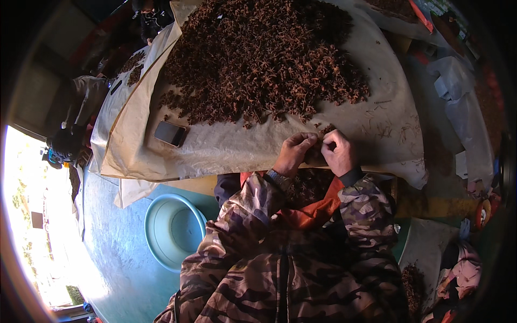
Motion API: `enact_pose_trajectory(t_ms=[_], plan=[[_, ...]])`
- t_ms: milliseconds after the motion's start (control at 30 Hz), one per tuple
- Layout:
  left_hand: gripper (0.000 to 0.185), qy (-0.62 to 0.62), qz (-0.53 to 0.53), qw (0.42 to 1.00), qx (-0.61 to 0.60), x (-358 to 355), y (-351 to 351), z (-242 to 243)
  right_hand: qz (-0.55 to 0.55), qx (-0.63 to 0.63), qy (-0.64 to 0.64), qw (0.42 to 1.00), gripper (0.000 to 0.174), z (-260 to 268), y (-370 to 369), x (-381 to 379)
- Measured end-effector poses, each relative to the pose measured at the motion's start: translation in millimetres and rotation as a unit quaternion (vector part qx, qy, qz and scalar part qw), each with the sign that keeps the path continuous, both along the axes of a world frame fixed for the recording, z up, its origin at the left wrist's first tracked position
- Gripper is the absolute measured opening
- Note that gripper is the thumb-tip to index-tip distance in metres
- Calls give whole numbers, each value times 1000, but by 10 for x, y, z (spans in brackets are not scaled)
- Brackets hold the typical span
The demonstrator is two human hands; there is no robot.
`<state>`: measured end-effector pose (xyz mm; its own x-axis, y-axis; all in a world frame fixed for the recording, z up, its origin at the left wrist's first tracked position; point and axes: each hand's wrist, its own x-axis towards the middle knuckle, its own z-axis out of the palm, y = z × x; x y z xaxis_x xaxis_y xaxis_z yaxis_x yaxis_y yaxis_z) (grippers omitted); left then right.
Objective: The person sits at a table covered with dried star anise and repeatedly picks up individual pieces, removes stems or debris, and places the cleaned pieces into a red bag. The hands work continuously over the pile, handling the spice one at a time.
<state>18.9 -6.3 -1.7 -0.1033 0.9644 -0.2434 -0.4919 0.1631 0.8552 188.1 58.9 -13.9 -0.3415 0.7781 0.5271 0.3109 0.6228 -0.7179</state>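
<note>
A large heap of dried star anise (258,60) lies on a pale plastic sheet (226,141) over the work surface. My left hand (296,150) and my right hand (337,151) almost meet above the sheet's near edge, fingertips pinched. Something small seems to be between them, but it is too small and hidden to name. A few loose star anise pieces (327,128) lie just beyond my fingers. Below my wrists, more star anise (309,185) sits in an orange-red bag or cloth (315,214) at my lap.
A smartphone (170,133) lies on the sheet at the left. Thin stems (385,129) are scattered at the right. A light blue plastic basin (175,232) stands on the floor to my left. A person (153,18) in dark clothes is at the upper left.
</note>
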Motion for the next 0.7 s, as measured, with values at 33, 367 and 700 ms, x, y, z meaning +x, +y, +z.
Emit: enact_pose_trajectory(t_ms=[33, 367, 700], plan=[[17, 2, -7, 1000, 1, -22, 6, -63, 4, 10, 1, 1000, 17, 8, -10, -3], [18, 337, 65, 938, 46, 88, -20, 7, 12, 54, -4, 998, 18, 89, -58, 7], [25, 493, -60, 860, 117, 190, -650, 63, -266, 68, -136, 952, 16, 15, 539, 941]])
